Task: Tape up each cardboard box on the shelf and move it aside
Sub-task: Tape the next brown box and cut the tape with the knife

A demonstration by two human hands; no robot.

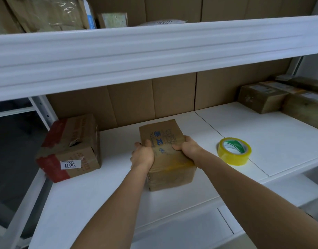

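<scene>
Both hands on the centre box (pixel 166 153), mid-shelf (pixel 244 126). Left hand (pixel 143 155) w/ fingers curled round its left edge, right hand (pixel 186 146) gripping the right edge, probably pressing tape flat or readying a shift. Flaps closed, contents hidden. Tape roll (pixel 233 151) just right of the box, w/in reach. Red-taped box (pixel 70 148) sits left of it; more boxes (pixel 280 99) far right, behind.
</scene>
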